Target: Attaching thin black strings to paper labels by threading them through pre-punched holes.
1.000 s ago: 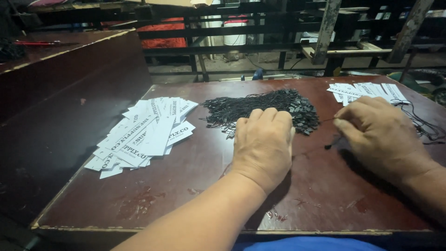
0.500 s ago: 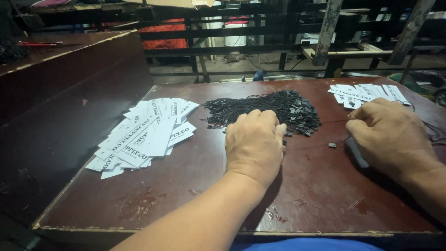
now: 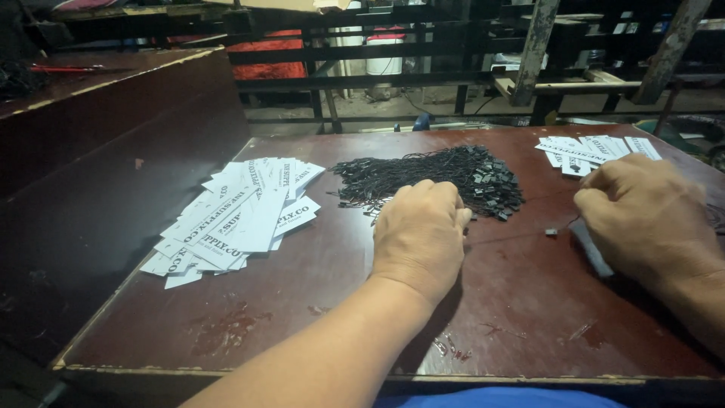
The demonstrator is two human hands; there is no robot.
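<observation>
My left hand (image 3: 419, 234) lies palm down on the dark red table (image 3: 302, 317), its bent fingertips at the near edge of a pile of thin black strings with small clasps (image 3: 438, 177); the fingertips are hidden. My right hand (image 3: 646, 215) is curled at the right, pinching one thin black string whose small clasp (image 3: 551, 232) lies on the table between my hands. A white paper tag (image 3: 593, 253) sticks out from under that hand. A heap of white printed tags (image 3: 234, 211) lies to the left of the pile.
A smaller fan of white tags (image 3: 593, 147) lies at the far right of the table. A dark raised board (image 3: 98, 174) slopes along the left side. Black metal racks (image 3: 423, 45) and a post (image 3: 532, 53) stand behind the table.
My right hand has drawn back to the right, away from the pile, pulling one string with its clasp out. My left hand has stayed at the pile's edge.
</observation>
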